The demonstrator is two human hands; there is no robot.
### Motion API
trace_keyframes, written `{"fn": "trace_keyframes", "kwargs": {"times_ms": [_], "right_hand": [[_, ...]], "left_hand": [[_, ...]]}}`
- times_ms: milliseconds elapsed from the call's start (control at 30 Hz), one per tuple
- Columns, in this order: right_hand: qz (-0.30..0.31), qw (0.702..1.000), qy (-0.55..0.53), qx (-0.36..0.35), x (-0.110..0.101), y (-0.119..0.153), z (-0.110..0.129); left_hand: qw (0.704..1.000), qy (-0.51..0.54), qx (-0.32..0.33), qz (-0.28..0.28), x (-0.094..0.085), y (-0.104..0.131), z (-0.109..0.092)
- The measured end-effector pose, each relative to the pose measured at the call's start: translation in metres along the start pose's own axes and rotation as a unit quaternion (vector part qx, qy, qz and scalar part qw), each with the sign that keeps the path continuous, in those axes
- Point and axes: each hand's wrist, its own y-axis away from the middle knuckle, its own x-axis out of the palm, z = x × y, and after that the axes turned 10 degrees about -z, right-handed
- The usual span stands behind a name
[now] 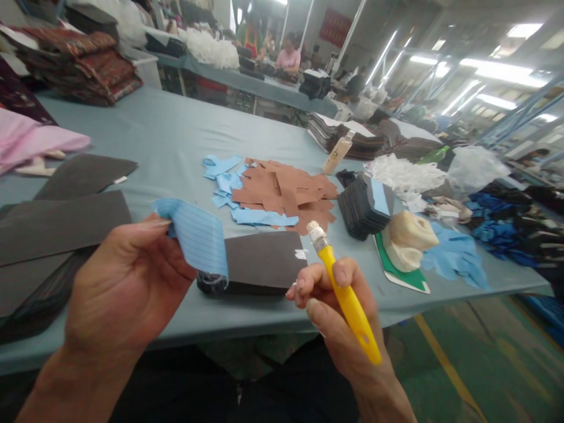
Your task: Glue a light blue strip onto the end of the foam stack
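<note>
My left hand (132, 276) pinches one end of a blue striped fabric strip (200, 235), whose other end hangs over the left edge of a dark grey stack (264, 261). My right hand (339, 305) holds a yellow-handled brush (352, 311), bristles up, with white paste on its tip. The brush is above the right end of the grey stack, near a small white mark. Behind the stack lies a loose pile of brown pieces (286, 191), with light blue strips (227, 182) along its left and front sides.
Dark panels (66, 226) lie left. To the right are a dark bundle (363, 205), a cream container (409, 235) on a green board (396, 273), and blue scraps (453, 255). A bottle (338, 154) stands behind. People sit at a far table (264, 88).
</note>
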Motion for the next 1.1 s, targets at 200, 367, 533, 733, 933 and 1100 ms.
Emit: {"fn": "trace_keyframes", "kwargs": {"times_ms": [200, 367, 533, 733, 933, 1100], "right_hand": [[-0.012, 0.999, -0.033, 0.014, -0.004, 0.009, 0.001], [-0.028, 0.998, -0.064, -0.004, 0.000, 0.013, 0.003], [-0.062, 0.996, -0.067, 0.009, 0.002, 0.015, 0.000], [-0.068, 0.996, -0.053, 0.018, -0.001, 0.017, -0.011], [-0.072, 0.996, -0.042, 0.021, -0.001, 0.019, -0.014], [-0.078, 0.996, -0.045, 0.025, -0.002, 0.021, -0.013]], "left_hand": [[0.999, 0.009, 0.007, 0.036, -0.002, 0.009, 0.000], [0.998, 0.001, -0.010, 0.063, -0.007, 0.015, 0.002], [0.996, 0.003, -0.024, 0.081, -0.005, 0.025, 0.005], [0.998, -0.007, -0.038, 0.055, -0.005, 0.029, 0.009], [0.996, -0.026, -0.053, 0.061, -0.012, 0.027, 0.013], [0.996, -0.033, -0.048, 0.067, -0.015, 0.030, 0.012]]}}
